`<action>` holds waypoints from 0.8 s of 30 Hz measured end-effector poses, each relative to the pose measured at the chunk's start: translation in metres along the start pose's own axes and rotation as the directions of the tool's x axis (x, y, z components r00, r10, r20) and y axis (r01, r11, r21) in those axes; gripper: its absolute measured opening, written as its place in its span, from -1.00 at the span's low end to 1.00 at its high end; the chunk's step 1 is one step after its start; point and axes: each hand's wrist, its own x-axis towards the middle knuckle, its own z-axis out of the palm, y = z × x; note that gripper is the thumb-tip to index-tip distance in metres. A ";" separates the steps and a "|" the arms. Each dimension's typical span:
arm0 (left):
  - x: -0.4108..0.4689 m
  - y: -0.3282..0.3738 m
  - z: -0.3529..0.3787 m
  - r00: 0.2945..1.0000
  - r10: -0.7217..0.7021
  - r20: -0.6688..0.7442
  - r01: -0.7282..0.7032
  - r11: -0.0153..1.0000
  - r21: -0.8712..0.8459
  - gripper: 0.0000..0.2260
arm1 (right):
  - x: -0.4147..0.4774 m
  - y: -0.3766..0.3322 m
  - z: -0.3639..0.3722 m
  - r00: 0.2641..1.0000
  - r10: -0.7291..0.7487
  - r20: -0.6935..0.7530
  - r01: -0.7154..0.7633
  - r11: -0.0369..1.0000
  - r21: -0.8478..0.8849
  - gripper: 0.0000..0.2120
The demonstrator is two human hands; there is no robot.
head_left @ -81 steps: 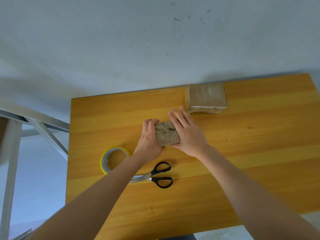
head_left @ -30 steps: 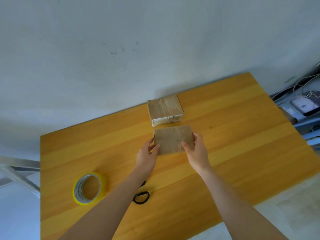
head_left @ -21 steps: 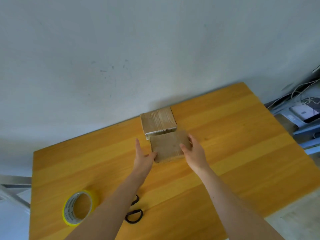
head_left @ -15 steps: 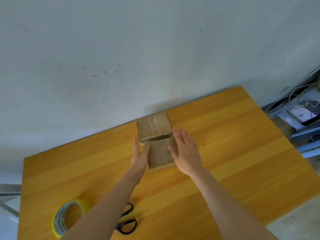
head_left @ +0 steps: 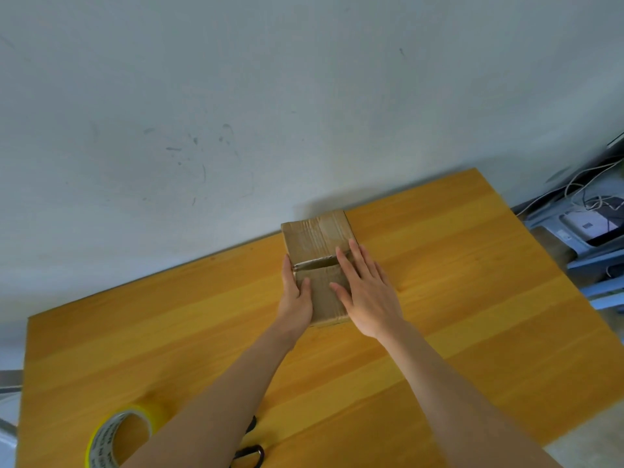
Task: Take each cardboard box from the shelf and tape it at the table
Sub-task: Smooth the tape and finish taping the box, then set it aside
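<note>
Left hand [head_left: 296, 300] and right hand [head_left: 366, 295], both flat, seat near box [head_left: 321, 300] against far box [head_left: 314, 238] mid-frame (taped, seemingly); next, fetch another.

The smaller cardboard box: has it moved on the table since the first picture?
Yes. The smaller box has slid toward the wall and now lies against the larger box, which it stood apart from before.

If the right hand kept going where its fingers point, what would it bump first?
Probably the taller brown cardboard box by the wall; the right hand seems to touch its front edge.
</note>
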 end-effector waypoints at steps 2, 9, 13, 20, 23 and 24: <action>0.005 0.006 0.001 1.000 0.003 0.026 -0.003 1.000 0.005 -0.46 | 0.004 0.006 -0.004 1.000 0.026 0.002 -0.026 1.000 -0.012 -0.34; -0.011 0.024 -0.020 0.992 0.028 0.126 -0.039 0.996 0.086 -0.45 | 0.001 -0.003 -0.023 0.997 0.070 0.022 -0.069 0.996 -0.053 -0.32; -0.026 0.023 -0.052 0.989 0.062 0.137 -0.089 0.977 0.194 -0.46 | -0.014 -0.028 -0.037 0.996 0.091 -0.006 -0.091 0.995 -0.045 -0.32; -0.089 0.025 -0.098 0.966 0.190 0.178 -0.236 0.928 0.289 -0.50 | -0.076 -0.081 -0.063 0.978 0.160 -0.135 -0.159 0.987 0.016 -0.38; -0.135 0.021 -0.115 0.942 0.255 0.220 -0.317 0.891 0.324 -0.51 | -0.123 -0.114 -0.070 0.954 0.195 -0.228 -0.191 0.981 0.042 -0.36; -0.151 0.018 -0.121 0.930 0.288 0.230 -0.354 0.873 0.335 -0.51 | -0.142 -0.128 -0.071 0.941 0.200 -0.273 -0.194 0.980 0.049 -0.34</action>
